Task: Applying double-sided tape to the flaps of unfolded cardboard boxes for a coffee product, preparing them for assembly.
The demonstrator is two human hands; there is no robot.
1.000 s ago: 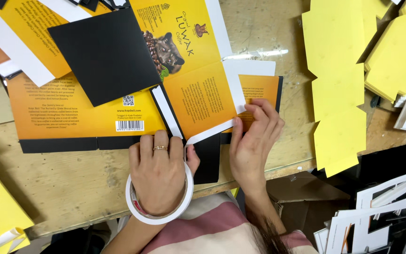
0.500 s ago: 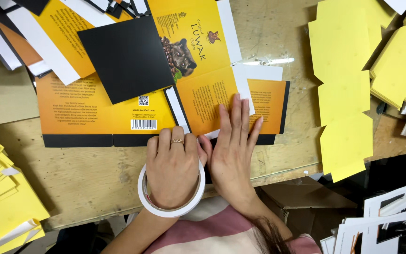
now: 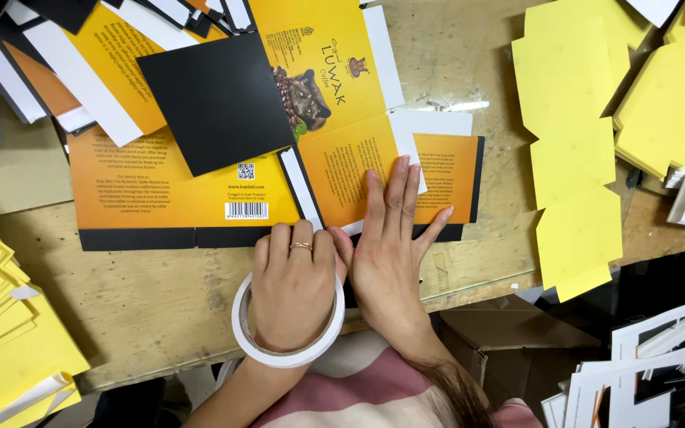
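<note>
Head: 2 hands — left hand (image 3: pixel 293 287), right hand (image 3: pixel 390 250) — 1 tape roll (image 3: pixel 241 329).

1. The orange card (image 3: pixel 358 170) under the right hand (image 3: pixel 390 246) is smooth printed paper with a soft shine.
2. The black sheet (image 3: pixel 216 103) just above the left hand (image 3: pixel 295 285) is flat, matt card.
3. The tape roll (image 3: pixel 241 325) around the left wrist is white and looks like smooth paper tape.
4. The ring (image 3: pixel 301 246) on the left hand is shiny gold metal.
5. The table (image 3: pixel 160 293) below both hands is rough, worn wood.
6. The yellow sheets (image 3: pixel 572 158) right of the right hand are plain matt paper.
</note>
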